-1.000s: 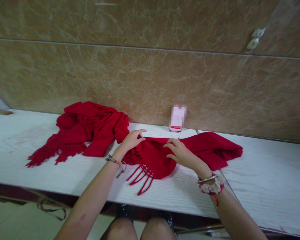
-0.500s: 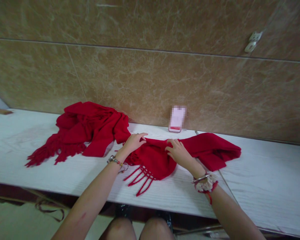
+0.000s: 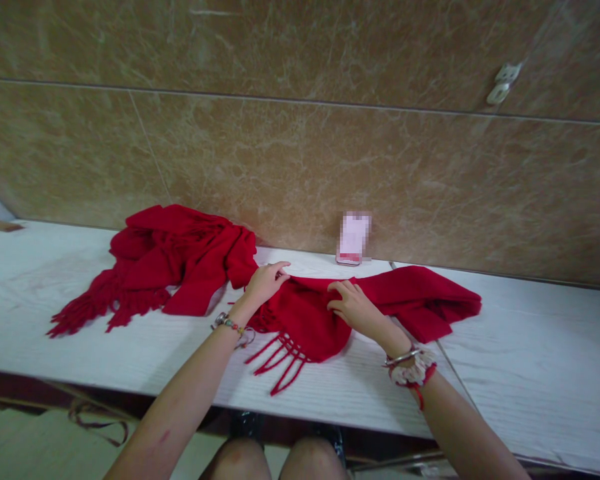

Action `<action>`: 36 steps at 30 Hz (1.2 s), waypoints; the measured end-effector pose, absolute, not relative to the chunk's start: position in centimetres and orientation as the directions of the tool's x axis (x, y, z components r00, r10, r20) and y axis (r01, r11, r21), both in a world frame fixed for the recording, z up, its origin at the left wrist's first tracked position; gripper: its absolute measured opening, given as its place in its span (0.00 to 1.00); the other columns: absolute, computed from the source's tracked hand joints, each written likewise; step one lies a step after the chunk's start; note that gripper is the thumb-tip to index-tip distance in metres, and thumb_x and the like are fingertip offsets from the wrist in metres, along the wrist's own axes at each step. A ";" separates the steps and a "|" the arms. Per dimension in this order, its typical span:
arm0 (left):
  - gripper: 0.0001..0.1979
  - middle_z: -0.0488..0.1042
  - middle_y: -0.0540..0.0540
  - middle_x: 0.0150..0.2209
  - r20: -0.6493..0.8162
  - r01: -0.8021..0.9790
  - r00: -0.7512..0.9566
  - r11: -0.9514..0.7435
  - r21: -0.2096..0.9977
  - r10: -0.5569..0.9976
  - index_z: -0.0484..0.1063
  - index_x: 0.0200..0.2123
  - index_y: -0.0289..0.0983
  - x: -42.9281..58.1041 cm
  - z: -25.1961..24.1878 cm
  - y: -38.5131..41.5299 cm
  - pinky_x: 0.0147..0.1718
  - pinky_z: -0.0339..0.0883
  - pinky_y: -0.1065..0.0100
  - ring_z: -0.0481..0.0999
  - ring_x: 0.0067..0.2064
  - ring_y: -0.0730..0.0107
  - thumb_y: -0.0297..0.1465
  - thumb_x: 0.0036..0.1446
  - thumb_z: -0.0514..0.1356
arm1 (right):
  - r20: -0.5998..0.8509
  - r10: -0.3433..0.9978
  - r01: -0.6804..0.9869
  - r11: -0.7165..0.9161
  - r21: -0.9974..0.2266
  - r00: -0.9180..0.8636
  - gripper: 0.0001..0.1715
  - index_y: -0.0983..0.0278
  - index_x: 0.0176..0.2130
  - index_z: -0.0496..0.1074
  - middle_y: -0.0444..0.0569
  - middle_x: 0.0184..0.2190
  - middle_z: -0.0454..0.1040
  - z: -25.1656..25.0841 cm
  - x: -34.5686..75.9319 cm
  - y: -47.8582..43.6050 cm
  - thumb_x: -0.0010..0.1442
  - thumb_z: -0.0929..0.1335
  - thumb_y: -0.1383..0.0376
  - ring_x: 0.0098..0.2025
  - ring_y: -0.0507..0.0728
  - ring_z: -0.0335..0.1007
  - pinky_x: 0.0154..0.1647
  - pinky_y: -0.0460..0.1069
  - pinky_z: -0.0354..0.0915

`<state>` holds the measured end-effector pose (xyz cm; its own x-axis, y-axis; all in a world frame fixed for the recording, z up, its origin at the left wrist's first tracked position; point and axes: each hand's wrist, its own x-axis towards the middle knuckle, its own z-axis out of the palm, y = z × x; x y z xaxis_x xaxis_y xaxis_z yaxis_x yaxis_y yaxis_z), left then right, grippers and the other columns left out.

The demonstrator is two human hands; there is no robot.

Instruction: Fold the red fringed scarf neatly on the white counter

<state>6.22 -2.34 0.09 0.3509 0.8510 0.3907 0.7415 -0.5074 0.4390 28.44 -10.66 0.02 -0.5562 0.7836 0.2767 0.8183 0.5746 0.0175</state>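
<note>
A red fringed scarf (image 3: 307, 327) lies across the white bench top in front of me, its tassels hanging toward the front edge and its right part folded over. My left hand (image 3: 267, 283) is closed on the scarf's upper edge, thumb and fingers pinched together. To the right, my right hand (image 3: 353, 305) has its fingers curled onto the same cloth, gripping a bit of it; the fingertips are partly hidden. A crumpled heap of red fringed cloth (image 3: 180, 257) lies to the left. Whether it joins the scarf behind my left hand, I cannot tell.
A phone (image 3: 353, 239) with a blurred screen leans against the brown marbled wall (image 3: 260, 167). The white bench top (image 3: 540, 353) runs along that wall, with my knees (image 3: 313, 460) below its front edge. A small white fitting (image 3: 503, 83) is on the wall at upper right.
Both hands keep their places on the scarf, with only a very slight shift of the fingers. The cloth lies almost as before.
</note>
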 end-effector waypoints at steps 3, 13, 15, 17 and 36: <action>0.14 0.77 0.48 0.33 0.429 0.774 0.258 -0.451 0.445 0.866 0.70 0.45 0.38 5.8 0.2 -2.1 0.37 0.66 0.71 0.75 0.35 0.68 0.26 0.53 0.55 | 0.284 0.780 0.806 0.590 -0.038 -0.558 0.10 0.62 0.30 0.75 0.51 0.41 0.64 0.4 29.1 -10.6 0.54 0.64 0.72 0.44 0.58 0.57 0.44 0.55 0.59; 0.14 0.77 0.46 0.34 0.511 0.848 0.003 -0.273 0.455 0.860 0.69 0.45 0.37 4.5 0.8 -1.6 0.40 0.64 0.68 0.74 0.38 0.64 0.26 0.53 0.55 | 0.340 0.798 0.744 0.594 -0.304 -0.498 0.08 0.62 0.30 0.74 0.51 0.39 0.63 3.1 32.6 -10.7 0.53 0.65 0.68 0.43 0.57 0.61 0.47 0.55 0.61; 0.15 0.76 0.46 0.33 0.499 0.830 0.029 -0.299 0.471 0.866 0.69 0.45 0.37 4.4 0.9 -1.5 0.39 0.64 0.69 0.74 0.37 0.65 0.26 0.53 0.55 | 0.282 0.796 0.687 0.604 -0.403 -0.535 0.09 0.62 0.29 0.74 0.50 0.38 0.63 3.9 32.7 -11.2 0.55 0.65 0.64 0.42 0.56 0.62 0.47 0.53 0.61; 0.15 0.76 0.47 0.33 0.447 0.793 0.120 -0.356 0.494 0.887 0.68 0.46 0.37 4.2 0.9 -1.3 0.38 0.65 0.71 0.74 0.36 0.67 0.27 0.54 0.54 | 0.201 0.762 0.603 0.620 -0.502 -0.616 0.13 0.63 0.26 0.73 0.49 0.37 0.64 4.4 32.7 -11.5 0.55 0.65 0.59 0.40 0.54 0.64 0.45 0.52 0.63; 0.16 0.74 0.43 0.43 0.346 0.663 0.428 -0.550 0.507 0.835 0.70 0.45 0.35 5.4 0.4 -1.8 0.47 0.61 0.67 0.73 0.44 0.64 0.27 0.51 0.57 | 0.410 0.821 0.824 0.516 -0.235 -0.397 0.04 0.65 0.28 0.74 0.51 0.37 0.65 1.2 30.1 -9.9 0.50 0.68 0.71 0.41 0.57 0.61 0.45 0.54 0.61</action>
